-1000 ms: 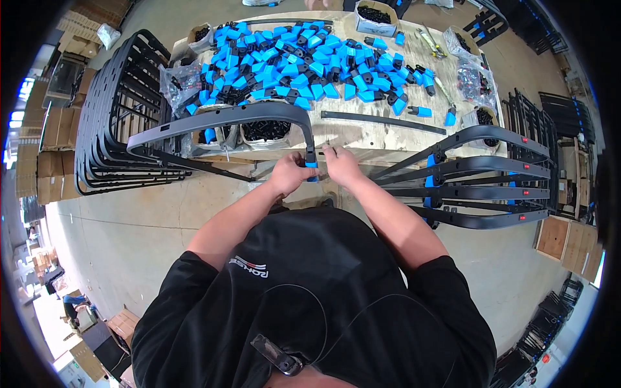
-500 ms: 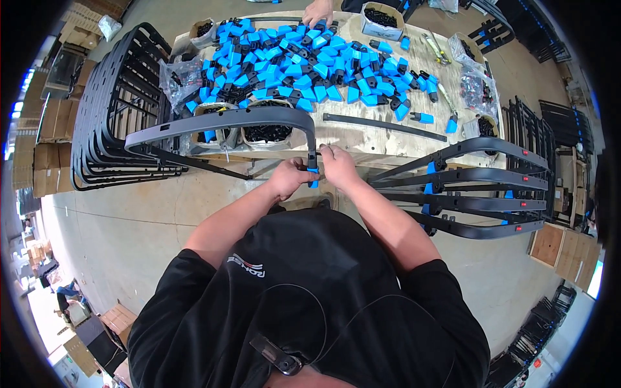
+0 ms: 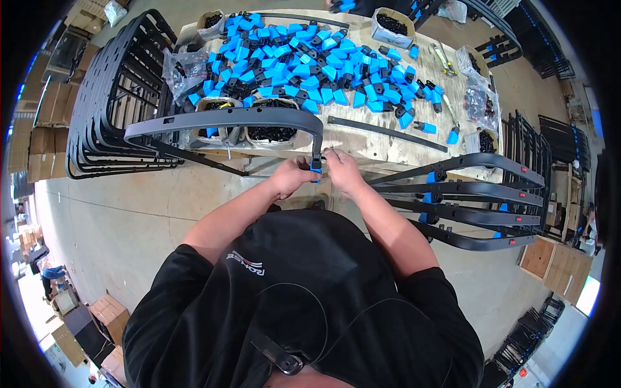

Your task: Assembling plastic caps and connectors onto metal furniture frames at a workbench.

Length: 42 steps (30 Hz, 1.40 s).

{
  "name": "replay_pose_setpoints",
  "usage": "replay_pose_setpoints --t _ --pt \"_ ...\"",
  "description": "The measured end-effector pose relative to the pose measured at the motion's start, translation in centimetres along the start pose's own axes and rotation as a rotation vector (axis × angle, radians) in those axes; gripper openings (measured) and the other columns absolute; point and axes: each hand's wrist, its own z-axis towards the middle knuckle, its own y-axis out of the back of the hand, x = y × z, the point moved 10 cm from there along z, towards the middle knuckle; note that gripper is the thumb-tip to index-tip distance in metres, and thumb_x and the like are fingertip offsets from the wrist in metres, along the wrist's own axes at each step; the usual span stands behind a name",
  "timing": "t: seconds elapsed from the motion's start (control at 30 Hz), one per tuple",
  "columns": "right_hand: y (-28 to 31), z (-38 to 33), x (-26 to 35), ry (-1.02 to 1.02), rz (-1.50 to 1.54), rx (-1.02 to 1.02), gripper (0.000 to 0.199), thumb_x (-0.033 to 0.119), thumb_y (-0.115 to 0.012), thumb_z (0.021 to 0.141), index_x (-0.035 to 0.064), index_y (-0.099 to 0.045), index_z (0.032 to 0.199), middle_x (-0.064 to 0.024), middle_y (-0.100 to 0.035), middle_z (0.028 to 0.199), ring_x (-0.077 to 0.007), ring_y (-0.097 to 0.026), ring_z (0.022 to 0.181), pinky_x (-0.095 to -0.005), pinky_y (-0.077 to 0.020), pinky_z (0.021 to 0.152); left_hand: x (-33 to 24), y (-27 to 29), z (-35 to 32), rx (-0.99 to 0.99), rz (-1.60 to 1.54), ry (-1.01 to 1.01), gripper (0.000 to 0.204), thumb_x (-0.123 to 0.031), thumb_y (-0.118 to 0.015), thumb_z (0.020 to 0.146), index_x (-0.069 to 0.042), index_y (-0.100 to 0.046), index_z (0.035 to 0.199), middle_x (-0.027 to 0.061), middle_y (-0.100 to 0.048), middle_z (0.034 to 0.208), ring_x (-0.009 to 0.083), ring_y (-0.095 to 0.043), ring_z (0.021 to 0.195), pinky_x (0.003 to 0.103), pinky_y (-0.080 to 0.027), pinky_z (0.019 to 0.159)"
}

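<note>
A curved black metal frame [image 3: 223, 118] rests at the table's near edge, its bent end coming down in front of me. At that end sits a blue-and-black bracket [image 3: 315, 169]. My left hand [image 3: 289, 179] is closed around the bracket from the left, thumb against its side. My right hand [image 3: 343, 171] is at the bracket's right side, fingers pinched together by the frame's end; whatever they hold is too small or hidden to make out.
A wooden table [image 3: 362, 147] carries a heap of blue-and-black brackets [image 3: 304, 61], a flat black bar [image 3: 388, 133] and boxes of small black parts [image 3: 272, 132]. Black frames stand stacked left [image 3: 116, 97] and right [image 3: 479, 187]. Across the table, someone's hand holds a blue bracket [image 3: 346, 5].
The other person's hand has lifted from the heap and drawn back to the far edge with a blue bracket. My hands stay at the frame's end. The view has shifted slightly.
</note>
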Motion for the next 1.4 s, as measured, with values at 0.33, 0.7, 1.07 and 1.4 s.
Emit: replay_pose_setpoints --t 0.33,0.7,1.07,1.4 --pt "0.0 -0.3 1.6 0.08 -0.152 -0.015 0.042 0.034 -0.052 0.103 -0.0057 -0.067 0.101 -0.0233 -0.07 0.091 -0.0321 -0.066 0.083 -0.0424 -0.0501 0.078 -0.9 -0.8 -1.0 0.033 0.0 0.038 0.034 -0.02 -0.078 0.087 0.002 -0.069 0.112 0.0048 -0.07 0.093 0.0115 -0.06 0.084 0.027 -0.049 0.077" --pt "-1.2 0.8 -2.3 -0.086 0.183 0.051 0.043 0.037 -0.052 0.102 -0.0022 -0.064 0.09 -0.0142 -0.063 0.075 -0.0263 -0.059 0.065 -0.0385 -0.045 0.06 0.0 -0.7 -1.1 0.067 -0.176 0.097 0.035 -0.014 -0.075 0.091 0.003 -0.063 0.119 0.0062 -0.068 0.103 0.0145 -0.064 0.094 0.029 -0.051 0.086" --pt "-3.8 -1.5 -3.7 -0.451 0.609 0.39 0.031 0.041 -0.059 0.101 0.0168 -0.05 0.083 0.0052 -0.043 0.066 -0.0079 -0.039 0.052 -0.0259 -0.0274 0.045 -0.1 -1.2 -1.7 0.138 -0.404 0.108 0.038 -0.012 -0.071 0.094 0.004 -0.058 0.126 0.0094 -0.067 0.113 0.0182 -0.067 0.104 0.032 -0.053 0.097" --pt "-1.8 -0.4 -3.0 -0.352 0.401 0.271 0.033 0.039 -0.05 0.104 0.0143 -0.049 0.083 0.0051 -0.039 0.064 -0.009 -0.035 0.051 -0.0272 -0.0244 0.046 -0.4 -0.7 -2.3 0.13 -0.315 0.111 0.039 -0.018 -0.074 0.093 0.003 -0.061 0.123 0.0071 -0.068 0.105 0.0142 -0.065 0.092 0.029 -0.053 0.086"
